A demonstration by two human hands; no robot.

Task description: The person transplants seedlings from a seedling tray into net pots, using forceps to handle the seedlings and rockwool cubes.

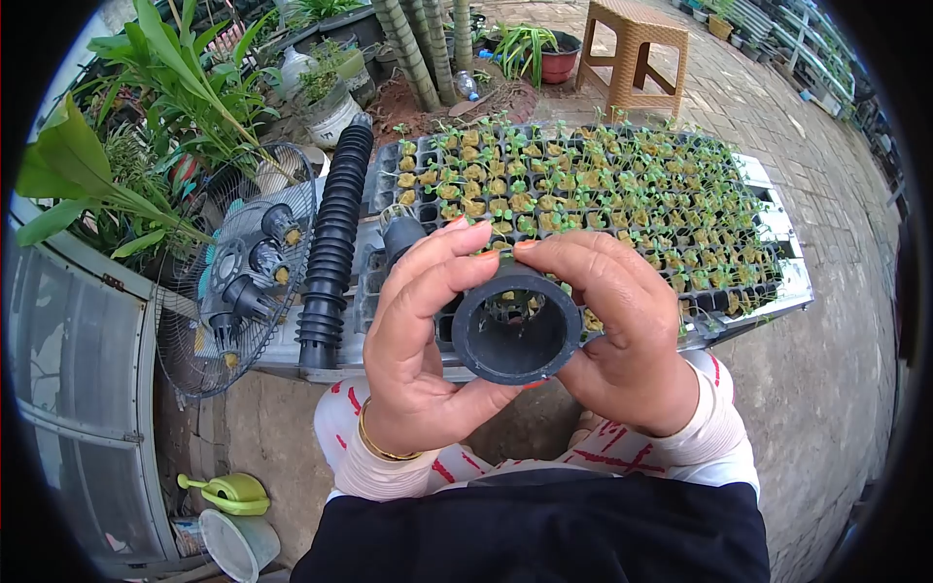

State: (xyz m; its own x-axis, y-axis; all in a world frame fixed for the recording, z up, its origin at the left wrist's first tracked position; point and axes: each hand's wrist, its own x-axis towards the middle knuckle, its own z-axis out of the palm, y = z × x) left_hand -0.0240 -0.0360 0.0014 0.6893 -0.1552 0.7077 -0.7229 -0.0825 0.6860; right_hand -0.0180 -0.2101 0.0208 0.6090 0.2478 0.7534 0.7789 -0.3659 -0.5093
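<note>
Both hands hold a black net pot (468, 335) with its round mouth turned towards me; light shows through openings in its far end. My left hand (418, 340) wraps its left side, and my right hand (627, 330) curls round its right side. Just beyond the left fingers another black net pot (399, 231) lies at the tray's edge. Behind the hands, seedling trays (377, 262) carry many small green seedlings (603, 180) in yellowish plugs. To the left lies a long stack of nested black net pots (335, 243).
A wire basket (185, 364) at left holds several filled net pots (248, 296). The trays rest on a white stand (799, 277). Leafy plants (126, 185) crowd the left side. A woven-pattern stool (637, 53) stands behind; a green watering can (236, 494) and a bucket (233, 549) are lower left.
</note>
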